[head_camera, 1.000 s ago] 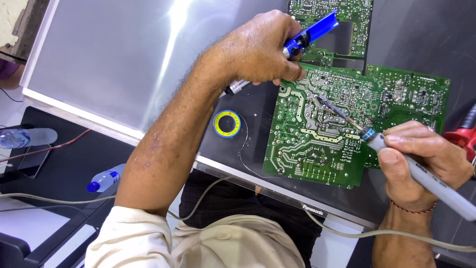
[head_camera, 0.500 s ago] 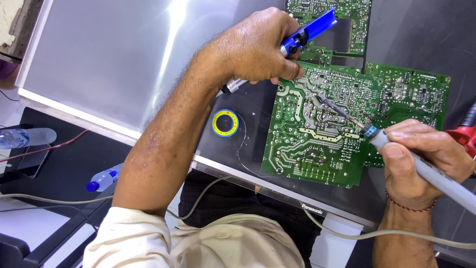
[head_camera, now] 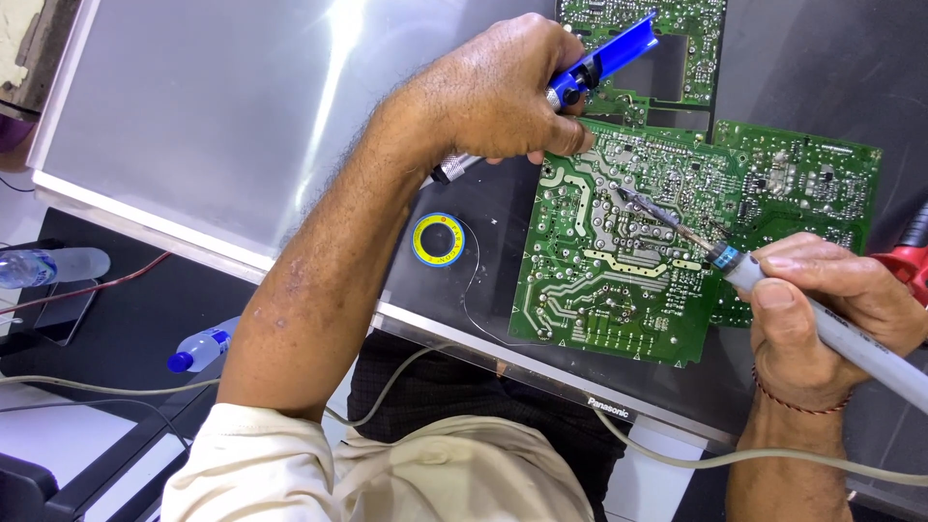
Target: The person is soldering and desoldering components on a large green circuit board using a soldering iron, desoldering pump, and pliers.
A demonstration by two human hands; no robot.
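My left hand (head_camera: 507,92) grips a blue desoldering pump (head_camera: 604,60), its body angled up to the right and its silver end sticking out below the palm. The fingers rest on the top left corner of a green circuit board (head_camera: 619,280) lying solder side up. My right hand (head_camera: 822,314) holds a grey soldering iron (head_camera: 851,343); its tip touches the board near the upper middle. A second green board (head_camera: 706,39) lies behind the first.
A yellow and blue solder spool (head_camera: 439,239) sits left of the board, with thin wire trailing from it. Everything lies on a flat screen's back panel (head_camera: 193,126). A clear bottle (head_camera: 53,266) and a small blue-capped bottle (head_camera: 198,348) stand at left. A red tool (head_camera: 904,261) is at the right edge.
The iron's tip has shifted slightly left and up across the board. My left hand with the pump has stayed at the board's corner.
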